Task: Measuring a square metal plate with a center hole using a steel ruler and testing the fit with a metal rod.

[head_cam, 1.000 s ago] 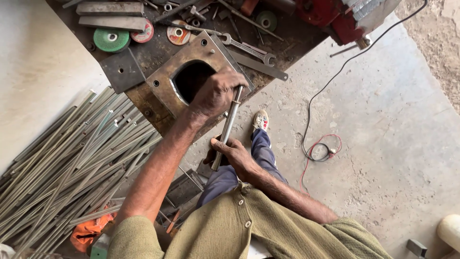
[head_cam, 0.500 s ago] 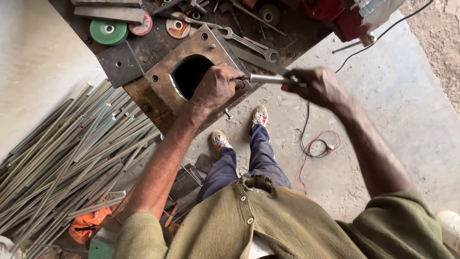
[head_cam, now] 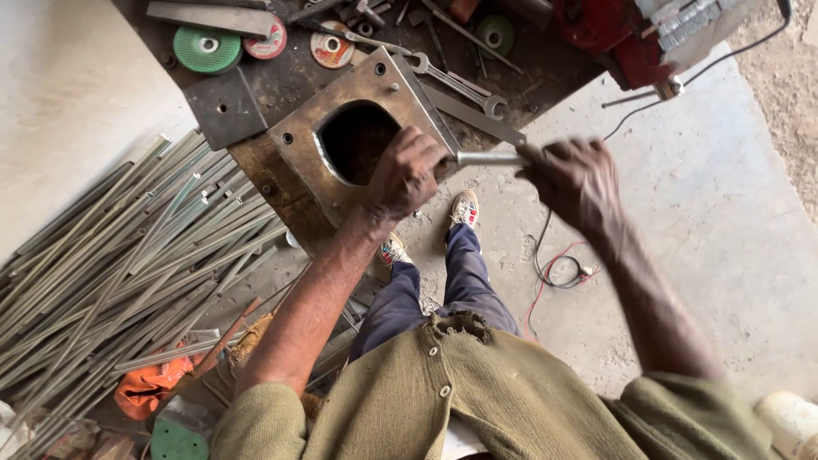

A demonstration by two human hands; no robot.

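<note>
Since half a second ago, both hands have barely shifted along the bench edge, and the rod has stayed level between them, where a second ago it stood nearly upright.

From where I watch, the dark workbench (head_cam: 281,77) fills the top of the frame, with a heap of long grey metal rods (head_cam: 111,264) lying on the floor beside it. On the bench sits a rusty square plate (head_cam: 298,158) with a large round hole, tilted corner-on toward the person. A spanner (head_cam: 464,89) lies just past its far corner, and a green grinding disc (head_cam: 207,48) sits well apart at the bench's other end.

I see the short steel rod (head_cam: 490,158) lying horizontal at the plate's near corner. My left hand (head_cam: 405,175) is clenched over one end, against the plate's edge. My right hand (head_cam: 575,179), motion-blurred, is closed around the other end, so only the middle stretch shows between the two fists.
</note>
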